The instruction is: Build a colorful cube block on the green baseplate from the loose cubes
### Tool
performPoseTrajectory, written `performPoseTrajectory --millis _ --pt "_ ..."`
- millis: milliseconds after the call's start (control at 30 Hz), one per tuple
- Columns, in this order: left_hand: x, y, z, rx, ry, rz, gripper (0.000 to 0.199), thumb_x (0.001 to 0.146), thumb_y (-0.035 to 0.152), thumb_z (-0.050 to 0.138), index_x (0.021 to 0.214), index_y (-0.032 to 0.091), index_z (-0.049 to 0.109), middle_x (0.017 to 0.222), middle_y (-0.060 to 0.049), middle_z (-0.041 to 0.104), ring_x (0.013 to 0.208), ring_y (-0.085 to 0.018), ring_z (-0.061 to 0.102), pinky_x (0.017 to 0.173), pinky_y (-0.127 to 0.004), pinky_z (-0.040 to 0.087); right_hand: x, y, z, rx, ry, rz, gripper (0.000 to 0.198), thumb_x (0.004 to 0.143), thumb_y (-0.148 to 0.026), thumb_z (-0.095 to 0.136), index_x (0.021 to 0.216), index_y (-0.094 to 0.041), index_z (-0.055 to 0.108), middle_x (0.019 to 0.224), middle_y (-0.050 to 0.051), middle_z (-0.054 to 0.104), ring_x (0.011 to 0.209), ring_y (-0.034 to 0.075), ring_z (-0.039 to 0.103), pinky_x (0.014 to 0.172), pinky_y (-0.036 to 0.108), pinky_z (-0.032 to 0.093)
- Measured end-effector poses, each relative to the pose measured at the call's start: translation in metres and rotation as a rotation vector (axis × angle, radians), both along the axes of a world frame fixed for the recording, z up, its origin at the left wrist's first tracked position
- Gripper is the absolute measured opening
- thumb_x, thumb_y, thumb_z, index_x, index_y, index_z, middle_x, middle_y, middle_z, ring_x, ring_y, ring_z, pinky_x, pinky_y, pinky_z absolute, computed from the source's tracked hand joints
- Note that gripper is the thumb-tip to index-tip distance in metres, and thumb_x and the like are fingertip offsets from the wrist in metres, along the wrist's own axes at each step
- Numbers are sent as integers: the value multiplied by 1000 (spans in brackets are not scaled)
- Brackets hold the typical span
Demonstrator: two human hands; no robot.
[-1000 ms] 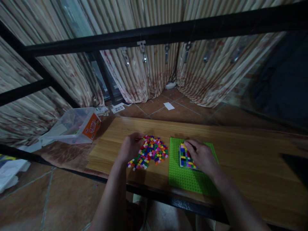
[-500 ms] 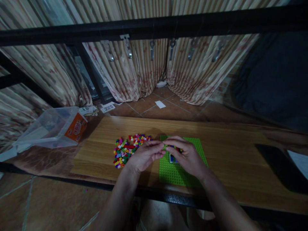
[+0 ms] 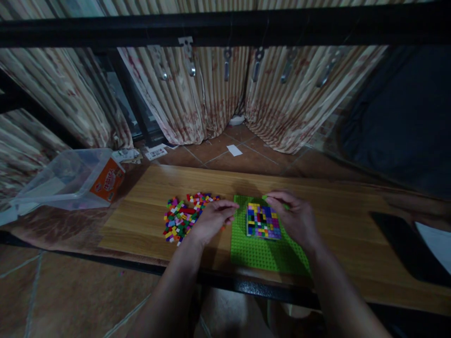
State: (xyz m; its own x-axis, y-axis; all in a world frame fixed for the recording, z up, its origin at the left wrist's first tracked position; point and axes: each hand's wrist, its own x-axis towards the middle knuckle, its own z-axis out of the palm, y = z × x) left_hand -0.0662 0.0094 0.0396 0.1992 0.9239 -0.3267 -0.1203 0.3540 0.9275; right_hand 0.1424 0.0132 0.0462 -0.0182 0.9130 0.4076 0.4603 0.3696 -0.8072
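Observation:
Small bricks in many colours form a square block on the green baseplate. Over the plate's upper part, my right hand pinches a small green brick between thumb and forefinger, just beyond the block's far edge. My left hand hovers by the plate's left edge, its thumb and forefinger drawn together; whatever is between those tips is too small to make out. Left of that hand lies a pile of loose bricks, partly covered by it.
A wooden board carries the plate and pile. On the left stands a clear plastic bin with an orange label. A dark flat object and a white sheet lie at the right. A black bar with hanging metal hooks crosses above.
My hands have moved apart. The right one has shifted right with the green brick, and the multicoloured block now shows between them. The whole view has tilted slightly.

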Motion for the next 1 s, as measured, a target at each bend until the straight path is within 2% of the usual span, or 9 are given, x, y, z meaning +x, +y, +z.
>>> performPoseTrajectory --millis 167,333,600,833,1000 --pt "4 0 -8 81 135 -85 23 73 20 61 92 13 71 56 3 56 52 -8 47 53 -20 36 -5 -1 -8 -74 -189 93 17 83 -36 60 83 -24 71 95 4 64 91 19 61 83 35 47" --pt "12 -2 -15 139 185 -130 33 74 20 58 105 16 70 62 2 60 54 -9 47 55 -22 36 -12 -2 -14 -47 -280 111 14 84 -32 59 83 -25 71 99 5 63 95 20 59 87 38 45" --pt "17 -7 -18 256 253 -157 38 75 23 58 111 18 68 76 0 66 57 -10 49 56 -22 38 -16 1 -22 -72 -193 -23 9 77 -30 64 78 -23 70 98 5 64 93 20 60 87 38 45" --pt "17 -7 -20 324 319 -189 38 78 25 56 113 18 68 79 -1 68 61 -11 54 62 -23 42 -12 0 -17 -155 -101 -53 14 78 -33 61 83 -23 69 102 5 67 97 20 61 89 37 45" --pt "19 -6 -21 334 315 -167 37 78 24 55 112 16 68 79 -1 68 61 -11 54 60 -23 42 -13 1 -18 -214 -120 -31 20 80 -33 57 90 -22 69 99 5 70 92 20 63 84 35 46"
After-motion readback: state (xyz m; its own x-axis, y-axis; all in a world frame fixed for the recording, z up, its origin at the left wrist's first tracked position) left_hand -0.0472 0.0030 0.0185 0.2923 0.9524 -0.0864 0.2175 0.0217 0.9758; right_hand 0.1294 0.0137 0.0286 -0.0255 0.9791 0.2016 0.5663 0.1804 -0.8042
